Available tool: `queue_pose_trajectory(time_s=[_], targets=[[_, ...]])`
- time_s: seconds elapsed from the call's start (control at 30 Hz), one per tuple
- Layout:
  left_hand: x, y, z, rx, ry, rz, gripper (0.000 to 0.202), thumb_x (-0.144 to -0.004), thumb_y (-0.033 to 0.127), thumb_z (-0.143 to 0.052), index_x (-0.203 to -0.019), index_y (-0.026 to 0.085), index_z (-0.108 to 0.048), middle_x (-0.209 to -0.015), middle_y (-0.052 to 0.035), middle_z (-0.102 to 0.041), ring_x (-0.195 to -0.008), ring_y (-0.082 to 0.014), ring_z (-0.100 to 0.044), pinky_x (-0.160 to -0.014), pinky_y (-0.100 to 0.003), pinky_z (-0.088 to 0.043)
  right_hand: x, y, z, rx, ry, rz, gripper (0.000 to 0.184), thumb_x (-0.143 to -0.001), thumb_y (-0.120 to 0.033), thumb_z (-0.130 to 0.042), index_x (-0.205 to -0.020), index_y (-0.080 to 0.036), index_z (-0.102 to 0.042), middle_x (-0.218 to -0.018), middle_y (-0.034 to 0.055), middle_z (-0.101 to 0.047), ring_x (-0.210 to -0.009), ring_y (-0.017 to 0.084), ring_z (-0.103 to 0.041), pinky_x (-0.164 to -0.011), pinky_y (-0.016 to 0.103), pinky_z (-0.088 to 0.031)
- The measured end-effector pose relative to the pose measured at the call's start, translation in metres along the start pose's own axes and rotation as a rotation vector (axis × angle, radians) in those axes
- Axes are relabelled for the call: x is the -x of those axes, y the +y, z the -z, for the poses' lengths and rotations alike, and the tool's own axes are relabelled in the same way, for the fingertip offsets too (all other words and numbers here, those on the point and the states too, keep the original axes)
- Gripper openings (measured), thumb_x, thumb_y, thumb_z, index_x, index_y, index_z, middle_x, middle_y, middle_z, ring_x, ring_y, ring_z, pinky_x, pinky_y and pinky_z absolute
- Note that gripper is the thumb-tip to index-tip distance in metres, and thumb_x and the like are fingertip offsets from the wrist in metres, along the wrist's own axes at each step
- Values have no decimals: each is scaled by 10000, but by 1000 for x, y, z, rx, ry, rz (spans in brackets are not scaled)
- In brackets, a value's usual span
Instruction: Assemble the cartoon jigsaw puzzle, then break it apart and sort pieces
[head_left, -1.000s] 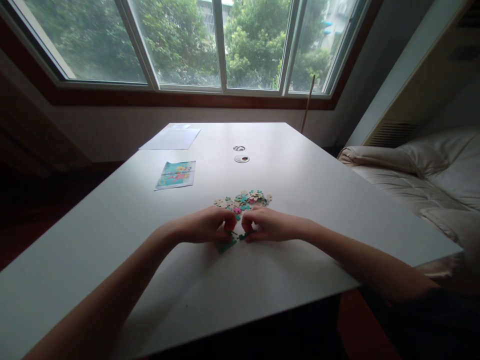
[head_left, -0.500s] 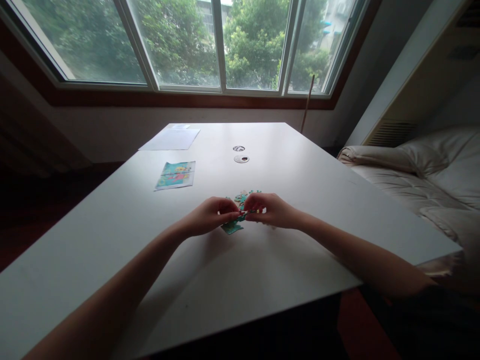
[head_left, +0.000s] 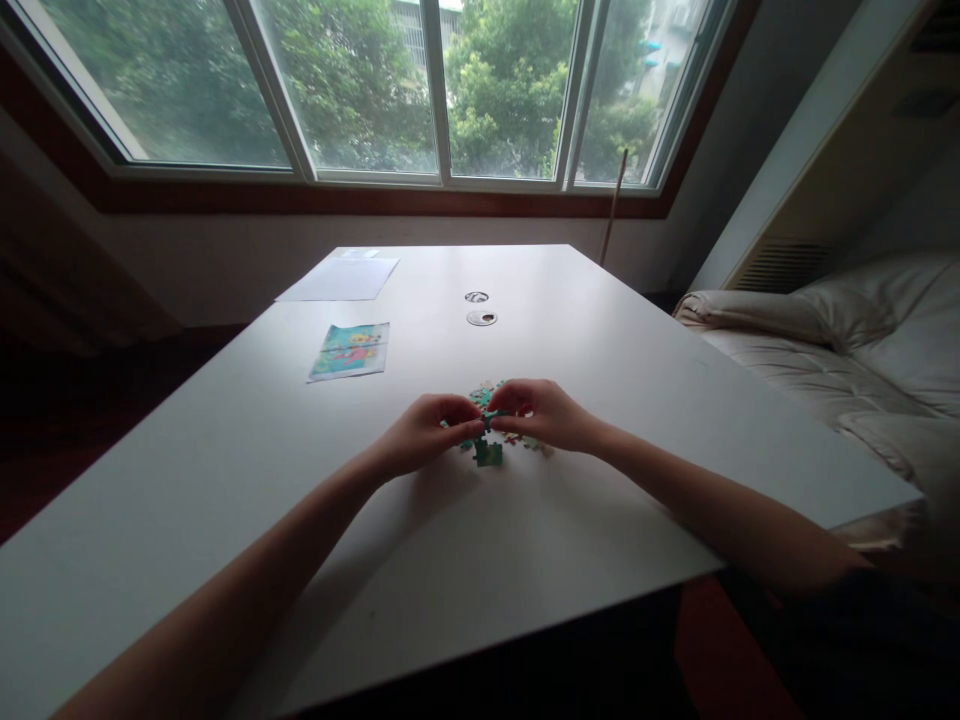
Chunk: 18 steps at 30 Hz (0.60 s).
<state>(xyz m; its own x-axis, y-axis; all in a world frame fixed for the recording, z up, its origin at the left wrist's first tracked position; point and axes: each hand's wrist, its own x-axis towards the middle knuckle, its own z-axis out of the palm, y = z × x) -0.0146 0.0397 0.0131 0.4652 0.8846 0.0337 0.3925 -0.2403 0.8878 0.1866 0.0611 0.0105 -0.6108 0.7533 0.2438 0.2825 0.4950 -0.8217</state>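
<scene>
Over the middle of the white table (head_left: 225, 470), my left hand (head_left: 424, 432) and my right hand (head_left: 541, 412) meet fingertip to fingertip. Both pinch a small cluster of joined green puzzle pieces (head_left: 487, 452), which hangs down between them just above the tabletop. Behind the hands lies a pile of loose puzzle pieces (head_left: 489, 395), mostly hidden by my fingers. A few more pieces show under my right hand.
A colourful picture card (head_left: 350, 350) lies at the left of the table, with a white sheet of paper (head_left: 339, 279) beyond it. A round cable hole and its cap (head_left: 481, 317) sit further back. A cream sofa (head_left: 840, 340) stands to the right, windows behind.
Both hands lifted the joined green pieces off the table and moved away from me, over the loose pile. The cluster has turned from lying flat to hanging downward.
</scene>
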Motion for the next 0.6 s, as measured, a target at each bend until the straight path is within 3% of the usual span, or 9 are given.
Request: queue_pose_trajectory(time_s=[0.1,0.3,0.47,0.6], targets=[[0,-1,0,111,12,43,282,-725,355,-615,-843,101,-645,-734,-50,-630,-645,-133,-534,-588,-235,-408,-1,1,1,11,35,26,200,-722,-300,-623,-844,-142,-601,-709,16,-619,-636,100,-557,-606,231,-456],[0,0,-2,298,74,214,272,-680,353,-661,-803,111,-646,-579,12,-560,-471,-62,-420,-441,-183,-292,0,-2,4,56,73,90,153,-751,-265,-593,-837,-140,-607,-740,26,-626,-648,97,-556,-609,223,-455],[-2,-2,-3,393,187,199,263,-665,356,-683,-764,114,-651,-505,33,-507,-435,-50,-374,-416,-183,-256,0,-5,5,269,141,87,187,-780,-298,-562,-858,-148,-641,-841,61,-637,-743,125,-566,-670,243,-434],[-2,-1,-4,478,245,183,265,-651,345,-701,-779,118,-657,-579,13,-562,-460,-48,-404,-445,-183,-291,0,-4,-1,206,64,-38,311,-776,-425,-541,-883,-153,-646,-747,38,-645,-664,112,-561,-609,224,-412]])
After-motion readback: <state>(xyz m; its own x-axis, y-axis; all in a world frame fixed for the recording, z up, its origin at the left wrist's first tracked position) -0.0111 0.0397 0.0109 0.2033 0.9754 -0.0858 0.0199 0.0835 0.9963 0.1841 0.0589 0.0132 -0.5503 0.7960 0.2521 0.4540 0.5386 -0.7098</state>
